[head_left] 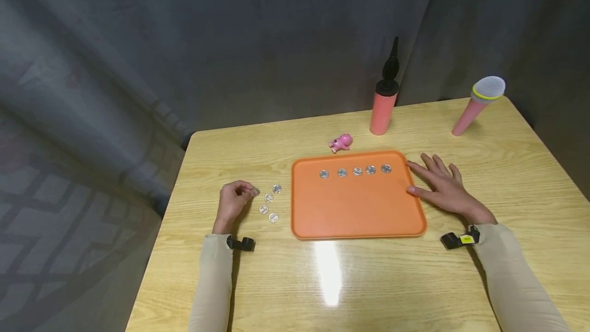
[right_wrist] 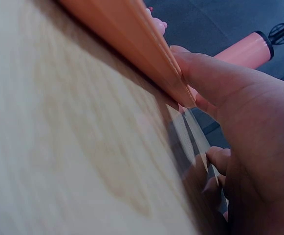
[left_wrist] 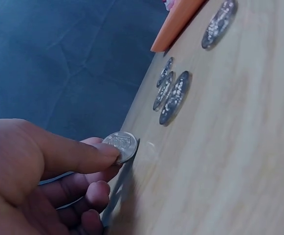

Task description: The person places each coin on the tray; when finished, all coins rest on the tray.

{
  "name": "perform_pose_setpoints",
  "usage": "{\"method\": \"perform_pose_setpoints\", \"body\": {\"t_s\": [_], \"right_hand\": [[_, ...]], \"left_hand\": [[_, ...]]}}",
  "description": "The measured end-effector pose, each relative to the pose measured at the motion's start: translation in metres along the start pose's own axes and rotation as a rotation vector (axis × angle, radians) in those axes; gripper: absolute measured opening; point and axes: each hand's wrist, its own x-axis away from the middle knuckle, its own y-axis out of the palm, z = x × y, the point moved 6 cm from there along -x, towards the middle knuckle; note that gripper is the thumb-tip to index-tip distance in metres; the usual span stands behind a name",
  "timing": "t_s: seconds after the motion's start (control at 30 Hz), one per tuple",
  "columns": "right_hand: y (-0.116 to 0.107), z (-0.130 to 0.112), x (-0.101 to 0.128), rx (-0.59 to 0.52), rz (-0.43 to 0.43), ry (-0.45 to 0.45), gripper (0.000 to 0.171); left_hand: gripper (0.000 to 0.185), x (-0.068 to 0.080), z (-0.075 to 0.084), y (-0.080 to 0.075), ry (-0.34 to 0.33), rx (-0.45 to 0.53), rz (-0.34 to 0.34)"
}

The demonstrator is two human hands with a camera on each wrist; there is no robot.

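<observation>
the left hand (head_left: 232, 200) pinches a coin (left_wrist: 121, 145) just off the worktop (head_left: 369, 281), left of the orange tray (head_left: 355, 211), whose right edge the flat, open right hand (head_left: 442, 188) touches.

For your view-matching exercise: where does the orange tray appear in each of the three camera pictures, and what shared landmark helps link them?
Head view: the orange tray lies mid-table, between the hands, with five coins along its far side.
Left wrist view: only a corner of it shows at the top edge, beyond the loose coins.
Right wrist view: its rim runs diagonally from the top, with the right hand touching it.
Shared landmark: the wooden table.
</observation>
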Motion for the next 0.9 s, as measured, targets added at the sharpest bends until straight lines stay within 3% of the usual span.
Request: {"method": "perform_pose_setpoints", "body": {"t_s": [0.2,0.43,0.7,0.9], "right_hand": [[0.0,-0.001,0.001,0.005,0.001,-0.012,0.073],[0.0,-0.001,0.001,0.009,-0.002,-0.009,0.073],[0.0,-0.002,0.001,0.016,-0.004,0.002,0.073],[-0.001,-0.002,-0.001,0.021,-0.005,0.005,0.073]], "left_hand": [[0.012,0.0,0.001,-0.004,-0.031,0.066,0.035],[0.013,0.0,0.011,-0.003,-0.021,0.116,0.066],[0.013,0.0,0.029,0.007,-0.022,0.193,0.059],[0.012,-0.004,0.042,0.021,-0.025,0.198,0.023]]}}
